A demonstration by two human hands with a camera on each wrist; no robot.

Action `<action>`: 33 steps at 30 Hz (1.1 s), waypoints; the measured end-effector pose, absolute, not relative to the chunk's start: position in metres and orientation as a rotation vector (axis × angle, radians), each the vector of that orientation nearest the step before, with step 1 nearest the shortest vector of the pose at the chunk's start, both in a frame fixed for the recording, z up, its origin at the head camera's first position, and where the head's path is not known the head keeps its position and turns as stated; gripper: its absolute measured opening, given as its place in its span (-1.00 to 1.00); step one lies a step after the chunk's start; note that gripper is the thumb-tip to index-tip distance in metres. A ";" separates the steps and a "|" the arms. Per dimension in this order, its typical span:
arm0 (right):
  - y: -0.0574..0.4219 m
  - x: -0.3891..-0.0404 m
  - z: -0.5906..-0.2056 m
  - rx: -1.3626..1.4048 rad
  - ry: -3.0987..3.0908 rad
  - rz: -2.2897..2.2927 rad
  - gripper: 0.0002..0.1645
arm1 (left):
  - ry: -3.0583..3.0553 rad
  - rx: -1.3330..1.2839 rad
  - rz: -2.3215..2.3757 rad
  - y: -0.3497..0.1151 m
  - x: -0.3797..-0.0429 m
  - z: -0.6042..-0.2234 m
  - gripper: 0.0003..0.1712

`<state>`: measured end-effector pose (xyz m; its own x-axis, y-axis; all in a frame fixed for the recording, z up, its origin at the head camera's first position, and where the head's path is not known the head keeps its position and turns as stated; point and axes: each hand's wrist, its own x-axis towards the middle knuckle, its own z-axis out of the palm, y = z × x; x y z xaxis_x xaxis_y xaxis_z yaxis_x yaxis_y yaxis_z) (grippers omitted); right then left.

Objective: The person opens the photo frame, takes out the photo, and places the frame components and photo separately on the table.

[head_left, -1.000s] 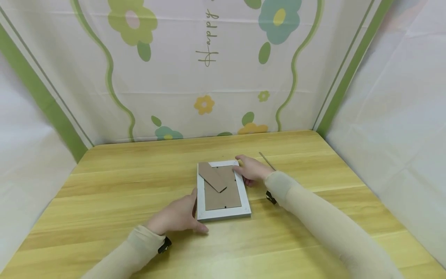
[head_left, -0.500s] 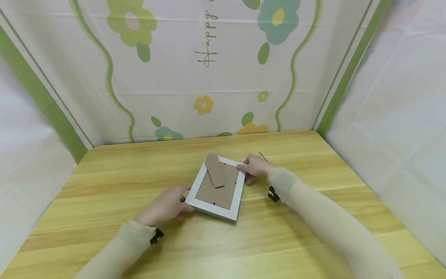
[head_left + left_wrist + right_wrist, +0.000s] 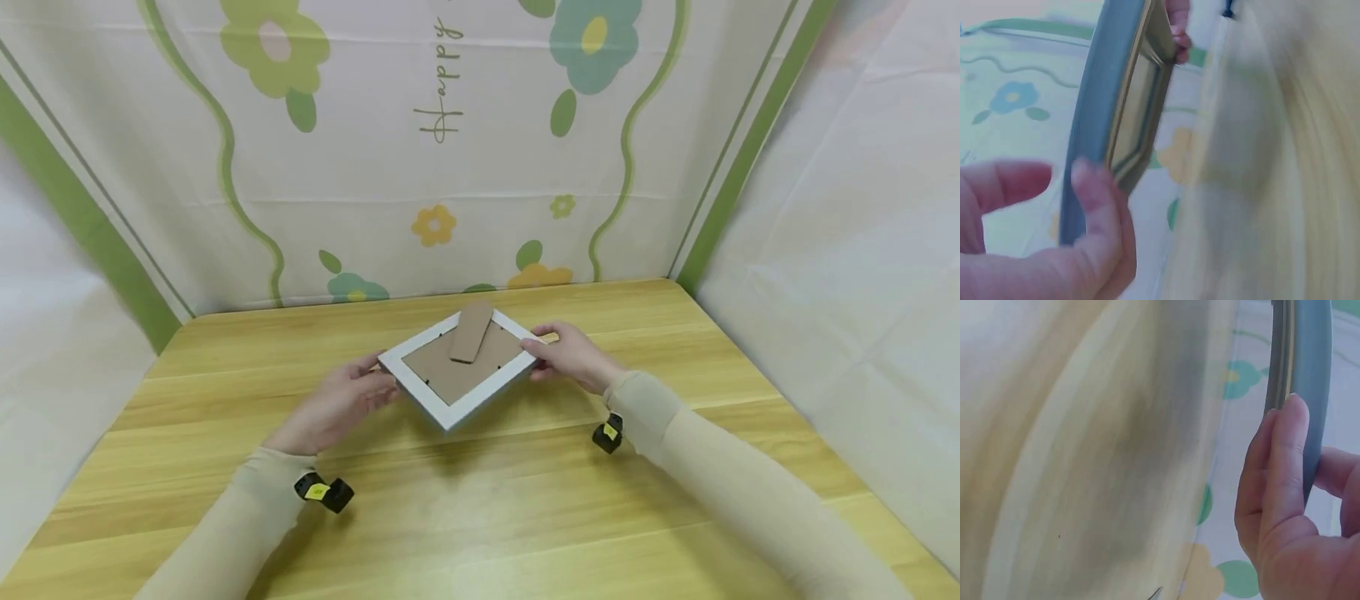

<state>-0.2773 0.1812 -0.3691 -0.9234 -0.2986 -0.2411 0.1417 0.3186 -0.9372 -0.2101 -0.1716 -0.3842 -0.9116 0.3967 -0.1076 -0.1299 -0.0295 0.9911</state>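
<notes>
A picture frame (image 3: 484, 392) is held above the table, back side up and tilted, its lowest corner toward the person. It has a white back rim, grey-blue outer sides, a brown backing board (image 3: 427, 367) and a brown easel leg (image 3: 472, 332) overhanging the far corner. My left hand (image 3: 337, 408) holds the left corner; in the left wrist view its fingers (image 3: 1100, 206) lie against the front edge and the thumb stands apart. My right hand (image 3: 573, 354) grips the right corner, thumb on the back rim, fingers (image 3: 1285, 456) on the front edge in the right wrist view.
The wooden table (image 3: 480, 517) spreads beneath both hands. A thin pointed strip (image 3: 1157, 594) lies on it beyond the right hand, mostly hidden in the head view. A flowered cloth (image 3: 345, 167) hangs behind the table's far edge, with white sheets at both sides.
The frame has been lifted off the table and turned clockwise, its near corner swinging left. The left hand has moved up and left with its corner; the right hand still holds its side.
</notes>
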 end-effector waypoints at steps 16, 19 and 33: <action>0.191 -0.208 -0.371 -0.462 2.307 -1.368 -0.23 | 2.251 0.188 1.794 -0.148 -0.207 -0.384 -0.43; 0.190 -0.201 -0.375 -0.517 2.372 -1.256 -0.32 | 2.326 0.182 1.694 -0.145 -0.210 -0.386 -0.48; 0.186 -0.206 -0.387 -0.404 2.492 -0.934 -0.44 | 2.457 0.270 1.286 -0.140 -0.222 -0.389 -0.88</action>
